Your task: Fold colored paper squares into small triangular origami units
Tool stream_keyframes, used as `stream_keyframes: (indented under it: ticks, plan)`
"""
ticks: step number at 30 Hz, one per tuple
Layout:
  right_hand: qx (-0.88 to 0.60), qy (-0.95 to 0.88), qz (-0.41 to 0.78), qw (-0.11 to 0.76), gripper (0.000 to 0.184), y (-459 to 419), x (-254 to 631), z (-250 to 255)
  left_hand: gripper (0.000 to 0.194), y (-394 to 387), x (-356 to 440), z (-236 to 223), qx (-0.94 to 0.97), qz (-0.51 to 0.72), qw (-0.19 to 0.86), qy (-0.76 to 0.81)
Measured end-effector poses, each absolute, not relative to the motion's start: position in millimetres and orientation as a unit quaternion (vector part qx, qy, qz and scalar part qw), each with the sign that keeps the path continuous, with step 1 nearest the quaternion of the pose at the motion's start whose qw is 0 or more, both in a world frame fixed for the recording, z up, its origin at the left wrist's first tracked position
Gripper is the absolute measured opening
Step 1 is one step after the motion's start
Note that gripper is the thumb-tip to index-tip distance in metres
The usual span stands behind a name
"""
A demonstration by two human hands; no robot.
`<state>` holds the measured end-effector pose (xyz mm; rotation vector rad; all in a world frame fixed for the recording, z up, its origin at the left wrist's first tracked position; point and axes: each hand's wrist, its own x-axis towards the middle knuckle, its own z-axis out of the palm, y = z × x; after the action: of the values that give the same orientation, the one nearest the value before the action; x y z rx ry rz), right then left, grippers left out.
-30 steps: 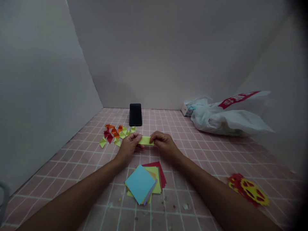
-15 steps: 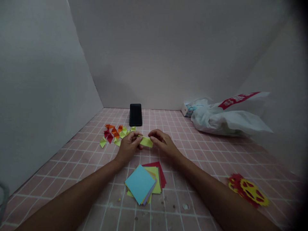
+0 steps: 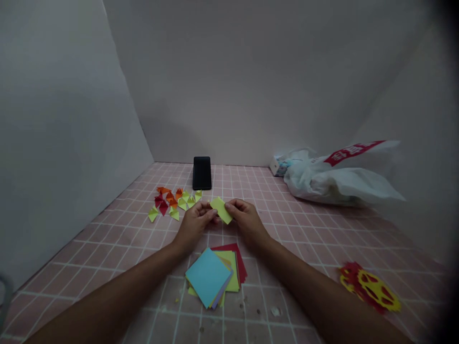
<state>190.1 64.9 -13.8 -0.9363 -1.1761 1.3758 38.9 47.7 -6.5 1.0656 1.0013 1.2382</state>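
Note:
A small folded piece of yellow paper [image 3: 222, 210] is held tilted above the tabletop between both hands. My left hand [image 3: 199, 218] pinches its left side with the thumb on top. At its right edge, my right hand [image 3: 245, 217] grips it between thumb and fingers. Below the hands lies a fanned stack of square coloured paper [image 3: 209, 277], light blue on top with yellow, purple and red sheets showing. Several small folded paper pieces [image 3: 172, 200] in yellow, orange and red are grouped to the left of my left hand.
A black phone-like slab [image 3: 202, 173] rests toward the back wall. At the back right are a white plastic bag [image 3: 333, 184] with red print and a small box [image 3: 278, 165]. Red and yellow gear-shaped pieces [image 3: 376, 289] lie at the right, on the pink tiled surface [image 3: 297, 267].
The folded yellow paper has turned from a level strip to a slanted position, showing a broader face. Both hands still hold it and have shifted slightly.

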Motion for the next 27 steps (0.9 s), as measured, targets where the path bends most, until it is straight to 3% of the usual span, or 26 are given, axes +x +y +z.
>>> stream_keyframes:
  ticks: [27]
  plan:
    - [-0.362, -0.478, 0.609, 0.519, 0.024, 55.6, 183.2, -17.0, 0.023, 36.4, 39.8, -8.5, 0.621, 0.463, 0.408, 0.483]
